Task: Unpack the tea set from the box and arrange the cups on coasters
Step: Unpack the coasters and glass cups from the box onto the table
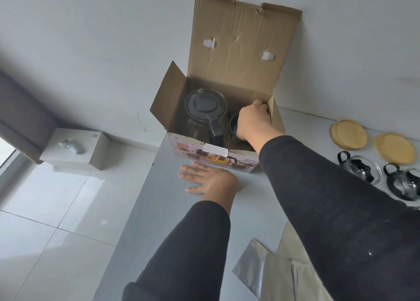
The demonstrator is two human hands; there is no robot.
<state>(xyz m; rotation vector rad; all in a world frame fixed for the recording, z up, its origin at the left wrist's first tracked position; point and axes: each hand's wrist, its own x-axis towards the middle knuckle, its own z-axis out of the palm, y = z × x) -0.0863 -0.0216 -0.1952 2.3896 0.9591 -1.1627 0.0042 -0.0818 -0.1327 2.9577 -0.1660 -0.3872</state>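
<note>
A person's right hand (252,121) reaches down into an open cardboard box (213,157) at 12 o'clock on a grey table (163,209), fingers curled over a dark cup (233,124) whose rim shows just at the hand's 9 o'clock; whether the grip has closed on it cannot be told. A glass teapot (205,112) with a dark lid stands in the box farther toward 9 o'clock, beside the cup. The left hand (208,179) lies flat on the table, fingers straight and spread, just in front of the box's printed face. Out at 3 o'clock, well apart from the box, two round wooden coasters (348,134) lie side by side, with two glass cups (359,170) with black handles just nearer the person. Folded paper packaging (272,273) lies at 5 o'clock.
</note>
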